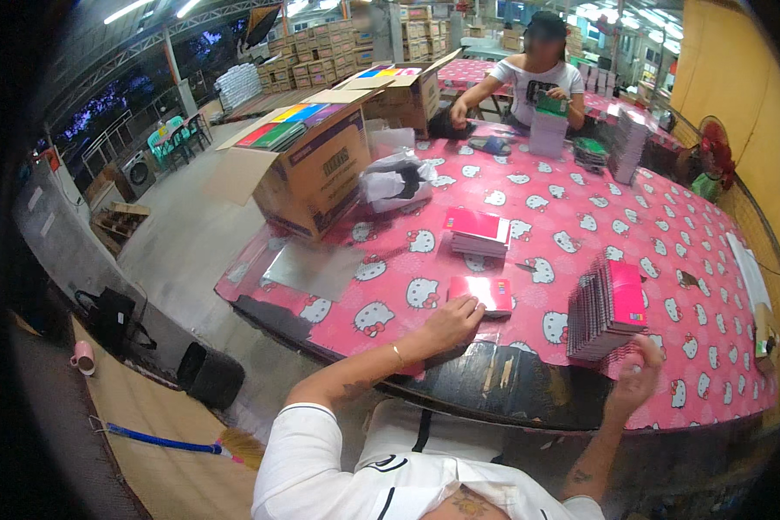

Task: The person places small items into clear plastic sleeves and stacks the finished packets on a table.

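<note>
My left hand is at the near left corner of a pink notebook lying on the table, its fingers closed over the edge. My right hand is empty, fingers apart and slightly blurred, just beside the near right side of a tall stack of spiral-bound notebooks with a pink cover on top. Farther back, a shorter stack of pink-covered notebooks sits behind the one under my left hand.
An open cardboard box with colourful notebooks on top stands at the left, beside plastic wrapping. A clear plastic sheet lies before it. Across the pink patterned table, a co-worker handles a green-topped stack.
</note>
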Available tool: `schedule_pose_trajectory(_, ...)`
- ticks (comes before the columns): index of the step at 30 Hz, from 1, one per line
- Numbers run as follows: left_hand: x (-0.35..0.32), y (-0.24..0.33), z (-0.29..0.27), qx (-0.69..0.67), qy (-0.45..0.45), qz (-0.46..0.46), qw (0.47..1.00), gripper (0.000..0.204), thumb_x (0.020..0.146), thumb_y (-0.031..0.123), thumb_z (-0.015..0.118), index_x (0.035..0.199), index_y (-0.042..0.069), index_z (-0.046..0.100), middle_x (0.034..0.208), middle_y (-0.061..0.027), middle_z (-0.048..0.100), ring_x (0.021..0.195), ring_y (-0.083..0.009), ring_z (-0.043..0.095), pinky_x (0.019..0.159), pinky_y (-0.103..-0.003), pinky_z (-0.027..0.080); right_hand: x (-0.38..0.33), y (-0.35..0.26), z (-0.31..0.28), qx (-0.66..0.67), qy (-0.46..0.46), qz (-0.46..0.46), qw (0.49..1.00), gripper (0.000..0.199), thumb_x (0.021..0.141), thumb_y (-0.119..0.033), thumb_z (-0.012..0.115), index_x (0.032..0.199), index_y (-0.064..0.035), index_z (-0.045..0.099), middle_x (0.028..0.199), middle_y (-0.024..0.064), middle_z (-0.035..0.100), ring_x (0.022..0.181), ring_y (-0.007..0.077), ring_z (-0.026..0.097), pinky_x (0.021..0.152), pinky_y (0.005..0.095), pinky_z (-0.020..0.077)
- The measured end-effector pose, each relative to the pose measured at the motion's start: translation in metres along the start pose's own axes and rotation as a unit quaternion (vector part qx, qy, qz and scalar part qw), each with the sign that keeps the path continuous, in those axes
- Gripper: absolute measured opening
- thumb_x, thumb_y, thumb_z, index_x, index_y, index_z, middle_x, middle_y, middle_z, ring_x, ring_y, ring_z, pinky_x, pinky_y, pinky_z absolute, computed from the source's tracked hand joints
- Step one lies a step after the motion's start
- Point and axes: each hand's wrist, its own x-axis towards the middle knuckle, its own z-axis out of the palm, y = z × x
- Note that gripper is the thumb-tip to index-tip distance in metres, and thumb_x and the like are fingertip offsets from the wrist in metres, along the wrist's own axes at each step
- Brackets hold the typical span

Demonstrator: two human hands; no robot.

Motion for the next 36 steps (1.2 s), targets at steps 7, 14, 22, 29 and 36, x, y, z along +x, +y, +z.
schedule_pose_trajectory(7, 0.005, -0.004, -0.012, -0.004, -0.026, 0.005, 1.0, 0.037, 0.084, 0.011, 0.055, 0.118, 0.0, 0.059, 0.109, -0.0141, 0.064, 0.099, -0.0273, 0.063, 0.086, -0.037, 0.053, -0.013, -0.046, 0.098, 0.102, -0.243, 0.011, 0.965, 0.029, 0.083, -0.007, 0.07, 0.111, -0.0018, 0.065, 0.114, 0.0153, 0.064, 0.108, 0.0308, 0.06, 0.094, 0.0386, 0.0457)
schedule_pose_trajectory(14, 0.028, 0.032, -0.071, -0.135, 0.002, -0.013, 0.991, 0.034, 0.078, 0.007, 0.061, 0.112, 0.005, 0.061, 0.095, -0.0112, 0.064, 0.091, -0.0287, 0.064, 0.079, -0.04, 0.052, -0.043, -0.039, 0.119, 0.149, -0.171, 0.152, 0.962, 0.032, 0.08, -0.004, 0.074, 0.111, -0.0008, 0.066, 0.112, 0.0126, 0.065, 0.106, 0.0217, 0.061, 0.093, 0.0338, 0.0469)
schedule_pose_trajectory(22, -0.011, -0.138, -0.013, -0.017, 0.088, -0.273, 0.958, 0.018, 0.084, 0.016, 0.059, 0.094, 0.001, 0.062, 0.088, -0.0178, 0.062, 0.084, -0.0362, 0.061, 0.074, -0.048, 0.047, -0.094, -0.009, 0.127, 0.219, -0.275, 0.238, 0.906, 0.028, 0.08, -0.001, 0.075, 0.106, -0.0008, 0.065, 0.096, 0.0051, 0.066, 0.088, 0.012, 0.062, 0.077, 0.0266, 0.0496)
schedule_pose_trajectory(29, -0.059, -0.186, 0.008, 0.134, 0.015, -0.265, 0.955, 0.023, 0.088, 0.021, 0.063, 0.099, 0.002, 0.062, 0.106, -0.0176, 0.059, 0.097, -0.0343, 0.057, 0.083, -0.045, 0.049, -0.094, -0.013, 0.134, 0.296, -0.325, 0.306, 0.844, 0.028, 0.083, -0.004, 0.072, 0.11, -0.001, 0.067, 0.103, 0.0042, 0.064, 0.096, 0.0122, 0.059, 0.086, 0.0271, 0.0464)
schedule_pose_trajectory(36, -0.056, -0.168, 0.0, 0.1, 0.023, -0.26, 0.96, 0.018, 0.092, 0.018, 0.06, 0.099, 0.002, 0.06, 0.094, -0.0183, 0.061, 0.092, -0.0378, 0.059, 0.08, -0.047, 0.049, -0.087, -0.018, 0.133, 0.303, -0.36, 0.328, 0.819, 0.025, 0.087, -0.006, 0.071, 0.111, -0.0024, 0.069, 0.098, 0.0019, 0.067, 0.092, 0.0099, 0.059, 0.086, 0.0258, 0.0462)
